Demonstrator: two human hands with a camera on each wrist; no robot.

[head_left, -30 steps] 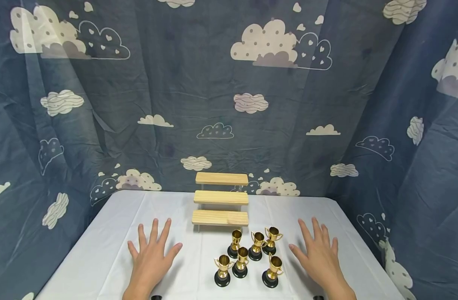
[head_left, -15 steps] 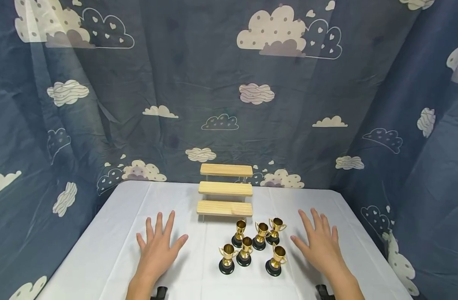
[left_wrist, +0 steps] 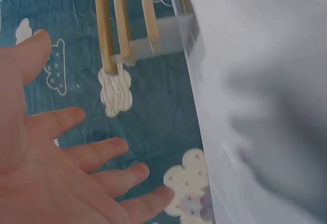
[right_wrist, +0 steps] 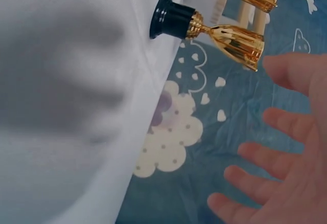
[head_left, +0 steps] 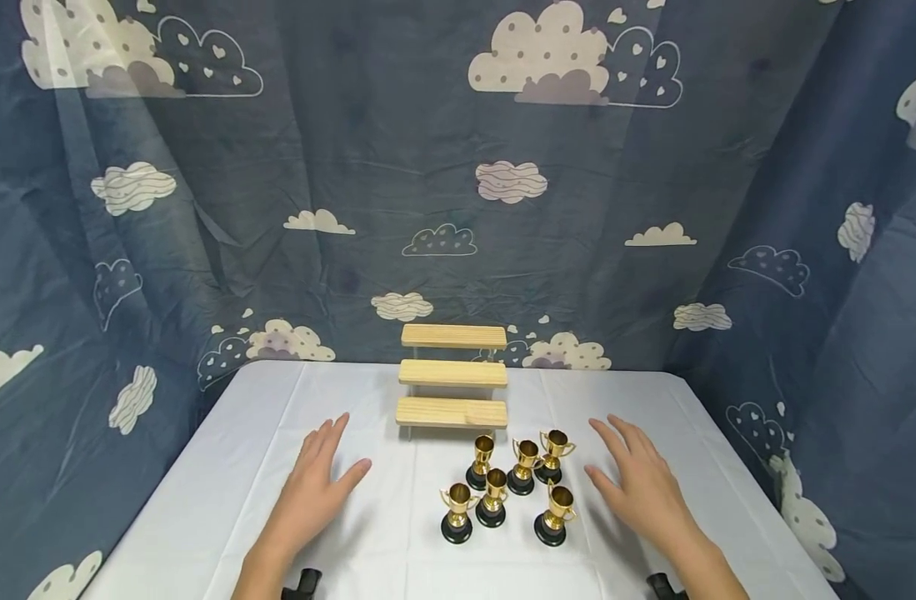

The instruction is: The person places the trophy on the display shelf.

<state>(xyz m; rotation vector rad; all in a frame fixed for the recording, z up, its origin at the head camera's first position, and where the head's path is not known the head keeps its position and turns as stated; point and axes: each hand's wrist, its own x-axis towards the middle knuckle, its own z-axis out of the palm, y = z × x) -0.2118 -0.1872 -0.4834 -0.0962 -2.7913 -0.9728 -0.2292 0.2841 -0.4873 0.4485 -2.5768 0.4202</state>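
Observation:
Several small gold trophy cups on black bases stand upright in a loose group on the white table, right of its middle. The front right trophy (head_left: 553,515) and the back right trophy (head_left: 553,454) are nearest my right hand (head_left: 641,483), which hovers to their right with fingers extended, touching nothing. At the group's left edge stands another trophy (head_left: 458,512). My left hand (head_left: 307,492) is held above the table farther left, fingers straight and thumb apart, with nothing in it. In the right wrist view, a gold trophy (right_wrist: 209,32) appears just beyond my thumb.
A three-step wooden display stand (head_left: 452,412) is behind the trophies, near the table's back edge. White cloth covers the table (head_left: 352,558). A dark blue curtain (head_left: 382,150) with cloud prints surrounds the back and sides.
Both hands have turned inward, palms more toward each other, with the fingers closer together. The head view has shifted, raising the table in the picture. The trophies stay standing as before.

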